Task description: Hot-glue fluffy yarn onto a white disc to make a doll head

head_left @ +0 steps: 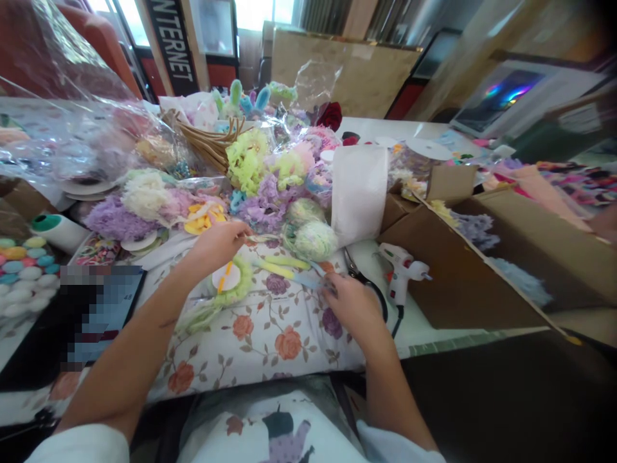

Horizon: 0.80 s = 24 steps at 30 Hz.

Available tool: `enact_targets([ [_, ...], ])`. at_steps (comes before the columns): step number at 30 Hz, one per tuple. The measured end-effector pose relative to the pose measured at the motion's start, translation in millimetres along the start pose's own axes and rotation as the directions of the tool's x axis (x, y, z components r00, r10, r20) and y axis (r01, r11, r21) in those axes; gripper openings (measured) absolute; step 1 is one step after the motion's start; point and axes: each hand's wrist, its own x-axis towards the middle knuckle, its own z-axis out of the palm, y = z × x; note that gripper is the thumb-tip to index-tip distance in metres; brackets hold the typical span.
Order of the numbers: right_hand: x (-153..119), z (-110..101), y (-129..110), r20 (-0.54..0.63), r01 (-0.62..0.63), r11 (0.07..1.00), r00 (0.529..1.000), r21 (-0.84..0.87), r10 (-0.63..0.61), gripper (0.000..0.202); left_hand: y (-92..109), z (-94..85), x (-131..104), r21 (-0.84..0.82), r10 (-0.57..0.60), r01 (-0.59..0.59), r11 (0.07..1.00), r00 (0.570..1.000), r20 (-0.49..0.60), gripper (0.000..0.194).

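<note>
My left hand [226, 241] is closed, its fingertips pinching a thin pale strand of yarn above the floral cloth [260, 344]. My right hand [349, 302] has its fingers bent together at the blue end of some yellow and blue fuzzy strips [284, 269]; the fingertips are partly hidden. Below my left hand lies a pale green fuzzy ring [243, 283] with a white middle and an orange strip across it. A ball of green and white yarn [315, 239] sits between and beyond my hands. Black scissors [369, 283] lie just past my right hand.
A white glue gun [402, 270] and an open cardboard box [453, 276] are on the right. Fuzzy yarn bundles [270, 199] and a white roll [359, 193] stand behind. On the left are a phone [113, 308], pompoms [24, 273] and a thread spool [60, 231].
</note>
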Motion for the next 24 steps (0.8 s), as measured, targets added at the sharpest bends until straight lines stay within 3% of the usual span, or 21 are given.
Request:
enact_targets([
  [2,-2.4,-5.7,0.3,-0.111,0.015,1.000,0.994,-0.006,-0.016,0.028,-12.3,-8.0,-23.2,-0.064,-0.079,0.071,0.995,0.989,-0.129,0.029],
  [5,-1.3,-7.1,-7.8,-0.172,0.161,0.962,0.977,0.219,-0.125,0.026,-35.9,-8.1,-59.6,-0.182,-0.277,0.255,0.950,0.955,-0.108,0.039],
  [7,2.3,-1.0,-22.9,-0.090,0.253,0.844,0.967,0.474,-0.240,0.025,-51.5,0.7,-78.7,-0.294,-0.386,0.366,0.883,0.922,-0.013,0.044],
  [10,9.7,17.3,-55.2,0.087,0.192,0.611,0.914,0.768,-0.397,0.028,-66.2,18.9,-94.6,-0.357,-0.413,0.402,0.843,0.910,0.048,0.050],
  [12,15.0,31.5,-75.8,0.153,0.094,0.528,0.901,0.844,-0.406,0.033,-67.1,28.4,-96.7,-0.365,-0.395,0.376,0.852,0.918,0.023,0.052],
  [15,22.5,48.1,-95.8,0.183,0.008,0.489,0.922,0.872,-0.341,0.035,-58.0,35.5,-90.4,-0.312,-0.379,0.358,0.880,0.925,-0.007,0.052],
  [20,27.5,61.4,-103.6,0.173,-0.021,0.470,0.944,0.882,-0.282,0.038,-41.1,41.2,-72.8,-0.192,-0.379,0.369,0.910,0.925,-0.022,0.057],
  [24,22.6,67.0,-106.4,0.193,-0.091,0.367,0.949,0.926,-0.250,0.045,-38.3,47.3,-71.2,-0.287,-0.374,0.354,0.890,0.927,-0.018,0.057],
])
